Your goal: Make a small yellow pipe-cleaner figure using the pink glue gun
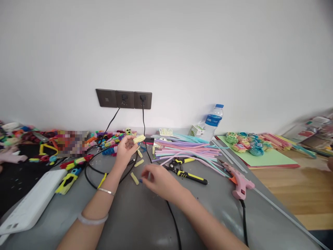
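My left hand (126,149) is raised over the back of the grey table and pinches a pale yellow fuzzy piece (139,139) between thumb and fingers. My right hand (155,178) hovers lower and to the right, its fingers curled down beside a short pale yellow piece (134,178) lying on the table. Whether its fingertips hold anything is hidden. More short yellow pieces (139,163) lie between the two hands. Just beyond my right hand are black and yellow pliers (192,176) and a pile of pastel pipe cleaners (187,152).
A pink glue gun (240,185) with a black cord lies at the right. Behind stands a water bottle (213,121). Green paper (270,158) bears crinkled flowers. At the left are a white device (33,201) and colourful pipe-cleaner pieces (68,181). Black cables (173,217) cross the grey table (208,215).
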Tool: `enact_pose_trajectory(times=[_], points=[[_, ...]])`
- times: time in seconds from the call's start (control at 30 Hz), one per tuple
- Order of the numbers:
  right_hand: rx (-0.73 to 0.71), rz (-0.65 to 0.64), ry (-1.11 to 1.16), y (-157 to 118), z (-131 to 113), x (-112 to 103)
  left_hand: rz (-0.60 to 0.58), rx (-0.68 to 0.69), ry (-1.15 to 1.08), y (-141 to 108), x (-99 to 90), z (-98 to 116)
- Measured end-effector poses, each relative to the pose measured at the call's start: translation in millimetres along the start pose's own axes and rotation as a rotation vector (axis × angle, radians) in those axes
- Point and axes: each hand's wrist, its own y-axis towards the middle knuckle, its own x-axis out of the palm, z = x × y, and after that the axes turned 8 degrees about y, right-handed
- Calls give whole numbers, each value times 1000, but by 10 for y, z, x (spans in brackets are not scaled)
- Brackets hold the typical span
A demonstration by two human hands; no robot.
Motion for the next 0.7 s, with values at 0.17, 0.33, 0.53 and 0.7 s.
enact_pose_trajectory(times=[0.17,0.33,0.53,0.7], points=[[45,-119,-177,334,16,326,-12,-14,1,21,8,-26],[74,-203,-130,422,91,95,-15,-23,11,29,27,-16],[-12,-65,224,440,262,-760,-96,-38,34,-29,76,47],[-39,255,302,496,417,-959,-249,-61,71,-112,140,115]])
